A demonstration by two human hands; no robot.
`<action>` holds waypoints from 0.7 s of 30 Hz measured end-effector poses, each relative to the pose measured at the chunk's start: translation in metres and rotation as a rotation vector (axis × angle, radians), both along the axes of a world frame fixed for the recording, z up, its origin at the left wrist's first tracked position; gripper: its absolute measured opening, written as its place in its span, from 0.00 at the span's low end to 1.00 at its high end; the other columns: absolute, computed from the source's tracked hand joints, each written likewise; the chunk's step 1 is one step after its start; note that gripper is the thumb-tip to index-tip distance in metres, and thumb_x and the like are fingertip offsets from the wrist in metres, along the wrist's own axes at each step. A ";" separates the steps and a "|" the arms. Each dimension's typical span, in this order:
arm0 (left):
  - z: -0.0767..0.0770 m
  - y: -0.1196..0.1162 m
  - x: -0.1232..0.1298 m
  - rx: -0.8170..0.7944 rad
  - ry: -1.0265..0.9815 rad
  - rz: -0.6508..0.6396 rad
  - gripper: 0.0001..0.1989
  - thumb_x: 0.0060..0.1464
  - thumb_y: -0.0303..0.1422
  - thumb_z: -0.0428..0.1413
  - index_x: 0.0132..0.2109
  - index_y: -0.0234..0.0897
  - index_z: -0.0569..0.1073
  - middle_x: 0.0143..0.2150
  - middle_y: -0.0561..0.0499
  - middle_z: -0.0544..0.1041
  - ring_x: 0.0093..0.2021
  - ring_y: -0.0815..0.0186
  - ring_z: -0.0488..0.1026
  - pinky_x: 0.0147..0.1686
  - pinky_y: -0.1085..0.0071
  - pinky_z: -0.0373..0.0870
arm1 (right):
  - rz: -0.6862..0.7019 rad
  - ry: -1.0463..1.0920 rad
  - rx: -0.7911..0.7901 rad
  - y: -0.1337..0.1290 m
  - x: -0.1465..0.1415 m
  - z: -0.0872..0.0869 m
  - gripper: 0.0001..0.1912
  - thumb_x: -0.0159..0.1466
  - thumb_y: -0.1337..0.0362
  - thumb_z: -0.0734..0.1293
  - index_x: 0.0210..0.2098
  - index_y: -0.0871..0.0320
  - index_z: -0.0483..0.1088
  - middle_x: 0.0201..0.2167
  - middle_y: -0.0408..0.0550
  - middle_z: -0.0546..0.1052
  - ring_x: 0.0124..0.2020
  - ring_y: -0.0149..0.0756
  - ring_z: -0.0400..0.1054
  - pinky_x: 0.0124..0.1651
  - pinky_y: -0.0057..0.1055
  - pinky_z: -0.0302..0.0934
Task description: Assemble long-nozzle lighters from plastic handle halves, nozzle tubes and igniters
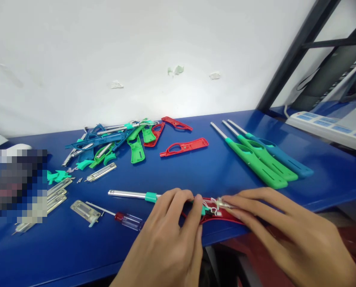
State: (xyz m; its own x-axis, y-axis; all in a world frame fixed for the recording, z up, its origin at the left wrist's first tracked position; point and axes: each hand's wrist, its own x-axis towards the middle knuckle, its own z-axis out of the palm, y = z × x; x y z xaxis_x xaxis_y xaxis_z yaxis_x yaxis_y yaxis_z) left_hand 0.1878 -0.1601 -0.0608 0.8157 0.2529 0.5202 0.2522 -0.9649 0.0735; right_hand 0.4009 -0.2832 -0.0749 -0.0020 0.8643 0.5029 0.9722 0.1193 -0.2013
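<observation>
Near the front edge of the blue table lies a red lighter half-shell (225,215), its inside facing up, with white wires and a green trigger piece in it. A metal tube (126,194) with a green collar (150,197) extends from it to the left. My left hand (172,235) holds the shell and tube joint, fingers bent over them. With thumb and fingertips, my right hand (279,227) pinches a clear fuel tank (221,203) at the shell's handle part. The far end of the tank is hidden by my fingers.
A screwdriver (128,220) and a loose clear tank (85,211) lie left of my hands. More tanks (56,201) are further left. Behind are mixed shells and tubes (106,139) and a red half-shell (185,147). Several assembled lighters (255,159) lie at the right, near a black frame (297,56).
</observation>
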 end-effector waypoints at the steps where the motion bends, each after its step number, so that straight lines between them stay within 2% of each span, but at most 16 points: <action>1: 0.000 0.000 0.000 0.000 -0.010 -0.006 0.19 0.64 0.19 0.49 0.60 0.24 0.73 0.49 0.39 0.78 0.51 0.53 0.77 0.54 0.53 0.82 | -0.003 0.001 0.004 0.000 0.000 0.001 0.15 0.77 0.64 0.60 0.57 0.42 0.72 0.52 0.34 0.80 0.48 0.24 0.78 0.55 0.15 0.68; 4: -0.002 -0.001 -0.001 -0.025 -0.039 0.028 0.18 0.67 0.22 0.49 0.60 0.26 0.73 0.49 0.41 0.79 0.51 0.54 0.77 0.52 0.56 0.82 | -0.025 0.010 0.016 0.000 -0.002 0.001 0.14 0.78 0.62 0.60 0.56 0.42 0.73 0.51 0.35 0.80 0.47 0.24 0.78 0.53 0.15 0.69; 6: -0.003 -0.001 -0.001 0.015 -0.049 0.043 0.17 0.67 0.23 0.49 0.60 0.27 0.74 0.51 0.42 0.80 0.53 0.54 0.77 0.54 0.56 0.81 | -0.026 0.012 0.014 0.000 -0.002 0.002 0.13 0.78 0.62 0.59 0.55 0.42 0.73 0.50 0.36 0.80 0.46 0.25 0.78 0.53 0.16 0.69; 10: -0.005 0.001 0.000 0.123 0.003 0.014 0.17 0.67 0.22 0.47 0.55 0.29 0.77 0.53 0.44 0.81 0.52 0.53 0.77 0.54 0.53 0.78 | -0.010 0.008 0.001 0.001 -0.003 0.003 0.14 0.78 0.63 0.58 0.56 0.43 0.73 0.49 0.37 0.80 0.46 0.26 0.79 0.51 0.16 0.71; 15: -0.008 0.006 0.000 0.184 0.037 -0.036 0.18 0.67 0.24 0.46 0.53 0.31 0.79 0.54 0.45 0.81 0.50 0.52 0.77 0.52 0.52 0.78 | -0.074 0.035 0.034 0.001 -0.004 0.000 0.14 0.77 0.62 0.60 0.54 0.44 0.76 0.48 0.40 0.80 0.43 0.30 0.80 0.44 0.21 0.75; 21: -0.005 0.005 0.000 0.166 0.037 -0.028 0.16 0.67 0.22 0.47 0.52 0.30 0.79 0.53 0.45 0.81 0.49 0.54 0.76 0.51 0.54 0.78 | -0.090 0.099 0.093 0.003 -0.002 -0.001 0.13 0.75 0.63 0.62 0.52 0.45 0.77 0.50 0.41 0.82 0.45 0.35 0.80 0.49 0.28 0.75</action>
State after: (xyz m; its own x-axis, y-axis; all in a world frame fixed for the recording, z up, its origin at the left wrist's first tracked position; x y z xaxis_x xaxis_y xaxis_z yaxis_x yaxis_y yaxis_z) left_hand 0.1883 -0.1546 -0.0660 0.8404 0.1435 0.5227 0.2251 -0.9696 -0.0958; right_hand 0.3992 -0.2807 -0.0762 0.1265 0.8087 0.5745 0.9558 0.0556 -0.2887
